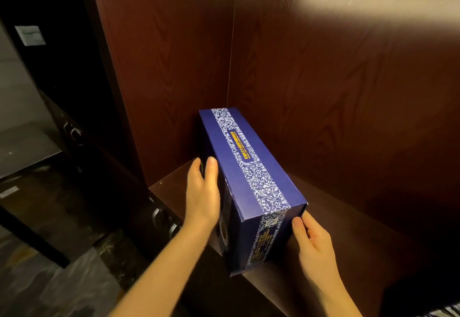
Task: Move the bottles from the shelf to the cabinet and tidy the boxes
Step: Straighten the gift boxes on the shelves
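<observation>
Right hand (313,239) grips a long blue patterned cardboard box (249,167) by its corner; left hand (202,192) presses flat against its side.

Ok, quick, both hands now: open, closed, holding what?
Left hand: open, flat against the left side of the blue box.
Right hand: grips its near right corner.

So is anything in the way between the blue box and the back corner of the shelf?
Nothing visible. The blue box lies on the shelf, far end close to the corner, left hand and right hand on it.
</observation>
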Demonstrator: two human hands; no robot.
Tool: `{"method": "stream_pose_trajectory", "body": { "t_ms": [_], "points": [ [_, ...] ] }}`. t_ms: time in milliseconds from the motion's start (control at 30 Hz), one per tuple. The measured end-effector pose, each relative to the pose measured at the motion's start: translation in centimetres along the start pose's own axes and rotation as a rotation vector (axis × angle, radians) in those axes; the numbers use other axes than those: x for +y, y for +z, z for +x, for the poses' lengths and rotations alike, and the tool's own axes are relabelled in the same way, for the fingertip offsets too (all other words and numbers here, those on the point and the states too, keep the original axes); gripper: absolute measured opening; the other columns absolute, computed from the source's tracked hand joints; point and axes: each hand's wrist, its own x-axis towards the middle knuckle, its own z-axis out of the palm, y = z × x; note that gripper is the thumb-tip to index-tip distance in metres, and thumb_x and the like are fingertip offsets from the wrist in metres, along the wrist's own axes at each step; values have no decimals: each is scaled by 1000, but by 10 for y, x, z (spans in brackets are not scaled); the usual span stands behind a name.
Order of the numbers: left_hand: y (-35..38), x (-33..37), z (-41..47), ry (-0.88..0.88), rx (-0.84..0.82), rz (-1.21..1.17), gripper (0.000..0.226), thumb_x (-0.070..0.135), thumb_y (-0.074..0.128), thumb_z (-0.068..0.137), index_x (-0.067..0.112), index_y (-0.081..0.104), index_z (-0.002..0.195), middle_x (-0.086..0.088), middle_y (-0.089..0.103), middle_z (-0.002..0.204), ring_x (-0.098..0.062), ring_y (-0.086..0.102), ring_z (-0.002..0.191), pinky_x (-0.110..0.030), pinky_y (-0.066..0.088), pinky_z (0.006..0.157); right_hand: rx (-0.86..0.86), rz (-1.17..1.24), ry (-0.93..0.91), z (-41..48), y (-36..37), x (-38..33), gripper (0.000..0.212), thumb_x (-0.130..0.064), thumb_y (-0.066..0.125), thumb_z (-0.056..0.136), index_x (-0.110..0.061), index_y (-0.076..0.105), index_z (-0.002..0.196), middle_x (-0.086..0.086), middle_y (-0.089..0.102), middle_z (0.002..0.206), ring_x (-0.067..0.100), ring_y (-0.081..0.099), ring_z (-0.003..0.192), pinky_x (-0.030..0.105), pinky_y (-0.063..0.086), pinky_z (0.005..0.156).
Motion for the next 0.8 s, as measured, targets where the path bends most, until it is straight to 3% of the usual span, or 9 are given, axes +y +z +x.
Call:
{"method": "stream_pose_trajectory", "body": {
  "t_ms": [100, 200, 333, 467, 667, 800],
  "points": [
    [0, -1, 75, -20, 25, 31, 70, 55, 44, 99, 19, 25, 156, -3, 29, 162, -20, 29, 146, -40, 25, 118, -12, 17, 7, 1, 0, 1, 47, -47, 45, 92, -33, 60, 134, -27, 66, 123, -5, 62, 111, 6, 47, 78],
    [1, 1, 129, -47, -13, 48, 75, 56, 49, 97, 23, 20, 158, -1, 25, 163, -23, 28, 147, -41, 26, 115, -25, 10, 13, 2, -1, 2, 44, -49, 45, 91, -43, 57, 133, -31, 62, 127, -8, 59, 115, 6, 47, 82],
    [12, 2, 166, -91, -95, 67, 82, 56, 56, 93, 26, 17, 158, 0, 25, 163, -24, 28, 147, -42, 25, 113, -8, 24, -14, 8, -8, 6, 41, -45, 44, 96, -35, 62, 132, -25, 67, 124, -3, 63, 111, 8, 47, 81],
    [15, 4, 183, -112, -195, 27, 78, 51, 64, 80, 27, 40, 149, -1, 49, 149, -24, 48, 133, -41, 37, 108, 81, 90, -2, 27, -24, 5, 30, -37, 45, 98, -40, 71, 112, -19, 72, 113, -2, 67, 100, 7, 47, 75],
    [20, 0, 179, -99, -201, 0, 82, 61, 71, 61, 30, 46, 133, 6, 58, 127, -14, 59, 111, -27, 44, 79, 156, 204, 54, 58, -50, 15, 31, -45, 47, 95, -38, 73, 110, -6, 73, 114, 12, 68, 108, 30, 54, 89],
    [23, -8, 174, -92, -175, 1, 77, 58, 69, 77, 29, 37, 141, 6, 55, 127, -10, 58, 104, -28, 45, 72, 168, 212, 99, 74, -64, 31, 27, -35, 45, 104, -31, 70, 113, -3, 70, 120, 18, 64, 119, 49, 46, 106]
  ]
}}
